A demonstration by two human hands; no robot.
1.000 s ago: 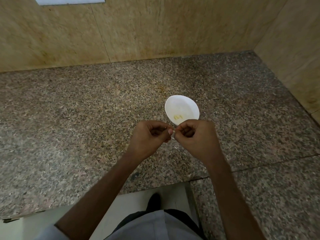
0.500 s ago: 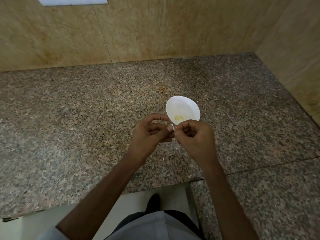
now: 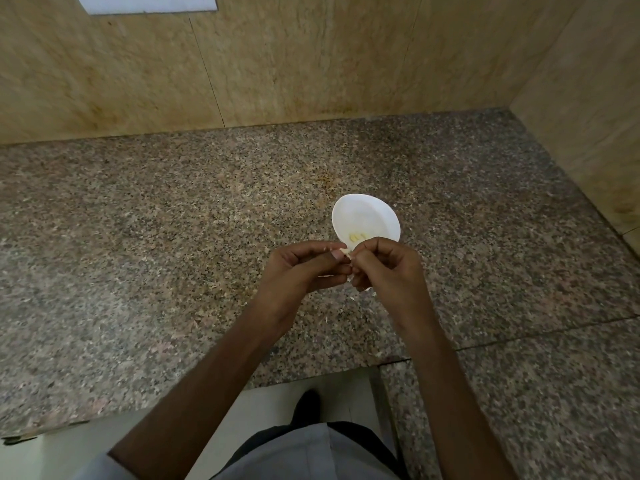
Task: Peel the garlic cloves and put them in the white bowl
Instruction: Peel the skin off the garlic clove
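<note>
The speckled granite worktop, backed by beige wall tiles, carries the white bowl containing pale yellow peeled cloves, and at its near rim the left hand and right hand pinch one pale garlic clove between curled fingers.
</note>
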